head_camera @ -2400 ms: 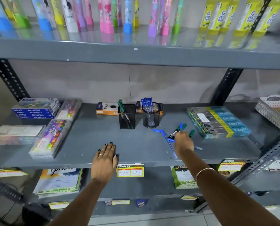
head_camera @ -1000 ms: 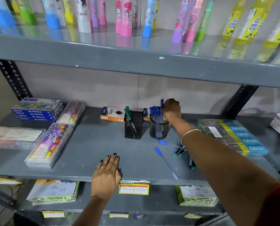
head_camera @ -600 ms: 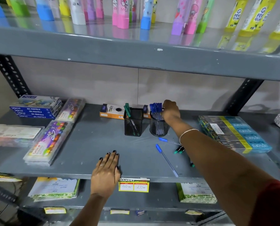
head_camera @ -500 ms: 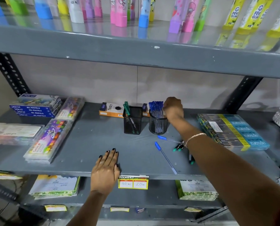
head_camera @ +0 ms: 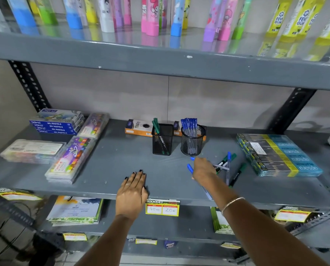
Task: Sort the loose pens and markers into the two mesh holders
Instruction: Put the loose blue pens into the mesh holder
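Note:
A square black mesh holder (head_camera: 162, 140) holds green markers at the back of the grey shelf (head_camera: 110, 169). Beside it on the right, a round mesh holder (head_camera: 192, 144) is packed with blue pens. In front of the round holder lie loose blue pens (head_camera: 228, 166) and green markers (head_camera: 239, 172). My right hand (head_camera: 203, 169) is down on this pile, covering the barrels of two blue pens whose caps (head_camera: 189, 167) stick out to its left. Its fingers are hidden. My left hand (head_camera: 132, 191) rests flat on the shelf's front edge, fingers apart, holding nothing.
Crayon and pastel boxes (head_camera: 72, 158) lie at the left. A stack of teal boxes (head_camera: 279, 154) sits at the right, close to the loose pens. An orange box (head_camera: 137, 128) lies behind the holders. The upper shelf (head_camera: 160, 60) hangs overhead with bottles. Price tags (head_camera: 162, 208) hang below.
My right hand has drawn back from the top of the round holder and come down onto the loose pens in front of it. The left hand has stayed put.

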`<state>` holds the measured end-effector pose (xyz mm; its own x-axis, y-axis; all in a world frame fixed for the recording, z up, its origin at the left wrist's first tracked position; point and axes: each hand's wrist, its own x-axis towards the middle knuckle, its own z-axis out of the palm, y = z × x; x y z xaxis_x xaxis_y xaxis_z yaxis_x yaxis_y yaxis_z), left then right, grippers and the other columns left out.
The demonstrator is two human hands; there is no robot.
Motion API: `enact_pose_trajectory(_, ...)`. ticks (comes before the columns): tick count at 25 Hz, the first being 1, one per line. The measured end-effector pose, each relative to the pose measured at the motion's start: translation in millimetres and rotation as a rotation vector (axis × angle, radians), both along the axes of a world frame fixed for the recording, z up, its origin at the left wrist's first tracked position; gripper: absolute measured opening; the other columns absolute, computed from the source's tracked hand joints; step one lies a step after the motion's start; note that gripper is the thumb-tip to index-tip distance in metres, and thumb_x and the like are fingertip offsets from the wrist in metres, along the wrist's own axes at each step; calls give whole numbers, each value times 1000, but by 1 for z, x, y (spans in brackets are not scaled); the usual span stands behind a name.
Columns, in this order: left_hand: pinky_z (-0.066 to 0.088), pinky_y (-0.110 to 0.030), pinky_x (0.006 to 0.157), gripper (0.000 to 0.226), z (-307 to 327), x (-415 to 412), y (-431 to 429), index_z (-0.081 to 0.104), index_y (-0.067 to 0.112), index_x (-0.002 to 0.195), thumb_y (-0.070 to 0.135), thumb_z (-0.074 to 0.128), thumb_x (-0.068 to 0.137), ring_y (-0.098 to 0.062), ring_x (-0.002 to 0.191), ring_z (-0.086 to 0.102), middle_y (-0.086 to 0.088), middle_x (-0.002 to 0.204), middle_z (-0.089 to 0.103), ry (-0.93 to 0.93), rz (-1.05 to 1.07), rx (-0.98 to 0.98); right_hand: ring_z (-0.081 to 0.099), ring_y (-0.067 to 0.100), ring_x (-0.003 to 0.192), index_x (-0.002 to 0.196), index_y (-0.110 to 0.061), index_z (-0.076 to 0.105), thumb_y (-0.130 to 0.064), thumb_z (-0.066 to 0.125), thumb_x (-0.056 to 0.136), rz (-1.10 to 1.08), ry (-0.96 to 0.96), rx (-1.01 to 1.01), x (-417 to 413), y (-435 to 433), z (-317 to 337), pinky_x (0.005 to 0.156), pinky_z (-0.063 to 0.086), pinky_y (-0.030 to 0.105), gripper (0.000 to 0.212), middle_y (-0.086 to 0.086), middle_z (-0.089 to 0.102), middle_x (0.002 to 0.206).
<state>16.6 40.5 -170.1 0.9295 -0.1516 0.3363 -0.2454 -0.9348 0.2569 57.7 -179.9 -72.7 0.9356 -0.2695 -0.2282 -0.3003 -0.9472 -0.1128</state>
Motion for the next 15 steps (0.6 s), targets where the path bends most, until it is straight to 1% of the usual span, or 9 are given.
enact_pose_trajectory(4, 28, -33, 96, 51, 0, 0, 1, 69, 5, 109, 24, 34, 79, -26, 103, 64, -9, 114, 67, 19, -3, 8, 59, 34, 118, 120, 1, 57, 1, 51, 91, -3, -20, 15, -1, 3, -3, 93, 49, 38, 29, 20, 61, 126)
enact_pose_trajectory(7, 28, -33, 97, 51, -1, 1, 1, 69, 5, 110, 24, 34, 79, -27, 104, 64, -10, 114, 67, 19, -7, 9, 64, 34, 108, 109, 0, 64, 1, 54, 88, -31, -123, 165, 7, 6, 13, 89, 51, 36, 24, 20, 67, 115)
enact_pose_trajectory(9, 28, -33, 97, 51, -1, 1, 1, 69, 5, 110, 24, 34, 79, -27, 104, 64, -9, 114, 67, 15, -12, 3, 69, 29, 85, 91, 0, 68, 4, 55, 84, -56, -238, 357, 18, 5, 38, 80, 53, 35, 15, 20, 69, 96)
enact_pose_trajectory(10, 28, -33, 97, 50, -1, 1, 1, 69, 5, 110, 24, 34, 79, -27, 104, 64, -9, 114, 67, 8, -13, 0, 67, 24, 69, 82, -2, 68, 6, 56, 82, -81, -312, 456, 26, 3, 55, 74, 54, 33, 15, 20, 68, 89)
enact_pose_trajectory(11, 27, -33, 97, 50, -1, 1, 1, 69, 5, 109, 24, 34, 80, -27, 104, 64, -9, 114, 67, 2, -16, -5, 66, 16, 58, 77, -4, 69, 6, 57, 81, -102, -428, 527, 37, 0, 72, 70, 54, 31, 16, 19, 69, 86)
enact_pose_trajectory(12, 27, -33, 98, 50, -2, 1, 1, 69, 5, 109, 24, 34, 80, -26, 104, 64, -9, 114, 67, -4, -16, -8, 69, 13, 58, 76, -4, 71, 6, 59, 80, -118, -572, 570, 49, -4, 87, 69, 56, 31, 16, 20, 72, 88)
enact_pose_trajectory(13, 27, -33, 98, 50, -3, 1, 1, 70, 5, 109, 25, 34, 80, -27, 103, 64, -9, 114, 67, -10, -18, -12, 74, 18, 68, 79, -2, 74, 4, 61, 79, -138, -708, 592, 62, -9, 99, 73, 58, 33, 14, 21, 74, 92)
enact_pose_trajectory(14, 27, -33, 98, 50, -4, 2, 1, 70, 5, 109, 25, 34, 80, -27, 103, 64, -9, 114, 67, -15, -18, -16, 74, 28, 81, 84, 0, 74, 2, 63, 78, -161, -805, 605, 73, -14, 108, 78, 59, 37, 13, 22, 75, 95)
enact_pose_trajectory(15, 27, -33, 98, 50, -5, 2, 1, 69, 5, 110, 25, 34, 80, -27, 103, 64, -9, 114, 67, -24, -20, -18, 73, 34, 88, 89, 1, 74, 0, 64, 79, -187, -847, 589, 83, -18, 112, 81, 58, 39, 14, 22, 75, 97)
